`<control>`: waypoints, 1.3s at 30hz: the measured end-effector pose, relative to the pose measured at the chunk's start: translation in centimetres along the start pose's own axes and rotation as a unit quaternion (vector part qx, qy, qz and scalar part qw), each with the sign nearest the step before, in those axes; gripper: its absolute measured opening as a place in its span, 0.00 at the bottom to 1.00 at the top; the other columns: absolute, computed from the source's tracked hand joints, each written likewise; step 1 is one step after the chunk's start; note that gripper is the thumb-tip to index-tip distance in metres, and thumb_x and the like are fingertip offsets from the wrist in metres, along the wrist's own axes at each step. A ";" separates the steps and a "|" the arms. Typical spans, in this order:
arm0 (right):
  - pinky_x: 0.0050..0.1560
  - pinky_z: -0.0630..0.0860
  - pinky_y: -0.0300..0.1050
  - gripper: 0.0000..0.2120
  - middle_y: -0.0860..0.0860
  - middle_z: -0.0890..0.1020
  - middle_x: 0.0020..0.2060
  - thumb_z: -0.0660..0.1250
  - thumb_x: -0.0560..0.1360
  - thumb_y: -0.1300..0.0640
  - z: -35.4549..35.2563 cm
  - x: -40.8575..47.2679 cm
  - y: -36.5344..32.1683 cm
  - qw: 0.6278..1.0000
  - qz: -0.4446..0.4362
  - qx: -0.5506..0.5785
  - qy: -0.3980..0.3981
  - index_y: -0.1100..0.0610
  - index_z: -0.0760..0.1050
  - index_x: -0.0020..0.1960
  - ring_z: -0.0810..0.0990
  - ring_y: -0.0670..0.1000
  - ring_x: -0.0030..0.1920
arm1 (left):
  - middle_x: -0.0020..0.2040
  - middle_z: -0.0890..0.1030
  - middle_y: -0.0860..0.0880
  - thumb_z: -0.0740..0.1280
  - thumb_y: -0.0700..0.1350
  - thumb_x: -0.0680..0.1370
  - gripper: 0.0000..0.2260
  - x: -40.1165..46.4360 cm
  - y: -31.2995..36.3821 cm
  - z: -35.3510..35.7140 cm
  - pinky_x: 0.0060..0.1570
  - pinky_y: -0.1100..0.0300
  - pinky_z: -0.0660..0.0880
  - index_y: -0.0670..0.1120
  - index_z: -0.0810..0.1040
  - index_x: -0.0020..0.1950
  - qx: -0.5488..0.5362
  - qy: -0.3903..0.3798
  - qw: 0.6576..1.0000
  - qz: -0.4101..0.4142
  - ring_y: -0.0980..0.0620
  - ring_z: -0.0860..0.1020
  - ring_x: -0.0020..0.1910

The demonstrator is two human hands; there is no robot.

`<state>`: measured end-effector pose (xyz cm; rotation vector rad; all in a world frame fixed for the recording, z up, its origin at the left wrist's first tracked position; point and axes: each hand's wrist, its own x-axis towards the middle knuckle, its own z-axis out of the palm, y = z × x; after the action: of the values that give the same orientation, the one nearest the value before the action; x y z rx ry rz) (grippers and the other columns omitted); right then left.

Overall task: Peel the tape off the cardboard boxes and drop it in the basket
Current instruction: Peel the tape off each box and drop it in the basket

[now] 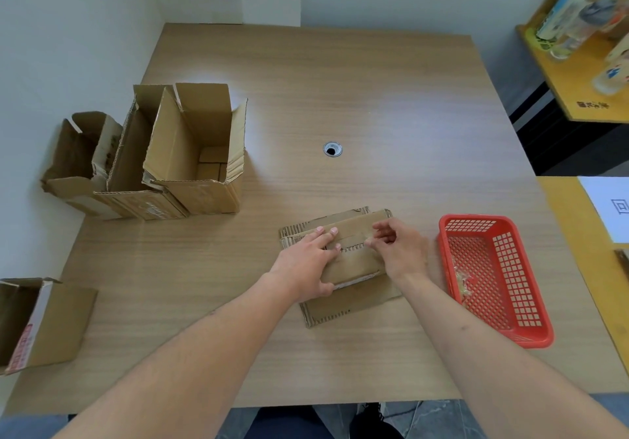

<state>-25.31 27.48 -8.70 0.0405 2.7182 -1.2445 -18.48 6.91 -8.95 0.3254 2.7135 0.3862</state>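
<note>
A small flattened cardboard box [354, 261] lies on the wooden table in front of me, its flaps spread out. My left hand [308, 263] presses down on its left part with straight fingers and the thumb at the near edge. My right hand [398, 249] has its fingers curled at the box's top seam and pinches something at the tape line; the tape itself is too thin to make out. To the right stands a red plastic basket [476, 224], with crumpled clear tape [464, 282] lying inside it.
Three open cardboard boxes [190, 152] stand together at the left of the table. Another open box [37, 322] lies at the near left edge. A cable hole [332, 149] is in the table's middle. A yellow side table with paper [609, 207] adjoins on the right.
</note>
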 end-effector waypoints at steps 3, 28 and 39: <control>0.49 0.80 0.43 0.11 0.47 0.82 0.45 0.82 0.68 0.57 0.8 -0.1 0.1 0.997 -0.026 -0.033 -0.057 0.51 0.86 0.49 0.82 0.47 0.42 | 0.83 0.46 0.58 0.71 0.61 0.75 0.38 0.1 0.0 -0.1 0.71 0.51 0.69 0.55 0.60 0.82 -0.002 -0.002 1.000 0.000 0.56 0.46 0.82; 0.47 0.80 0.42 0.15 0.43 0.82 0.38 0.82 0.67 0.60 -1.8 1.3 0.6 0.999 0.052 0.009 -0.005 0.47 0.83 0.50 0.82 0.45 0.40 | 0.73 0.69 0.46 0.67 0.65 0.78 0.28 2.3 3.6 -2.0 0.65 0.45 0.74 0.47 0.77 0.69 0.048 0.015 0.997 -0.053 0.43 0.65 0.75; 0.57 0.78 0.53 0.18 0.49 0.79 0.48 0.74 0.77 0.58 -1.7 0.9 1.5 0.987 -0.080 -0.098 -0.101 0.50 0.82 0.65 0.81 0.51 0.48 | 0.83 0.53 0.48 0.66 0.52 0.83 0.25 4.1 5.6 -1.1 0.72 0.44 0.69 0.44 0.68 0.77 -0.020 0.017 0.998 -0.053 0.48 0.53 0.82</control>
<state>-26.28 29.69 -8.90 -0.3132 2.6918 -0.9513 -21.61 13.06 -7.64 0.1641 2.7389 0.4181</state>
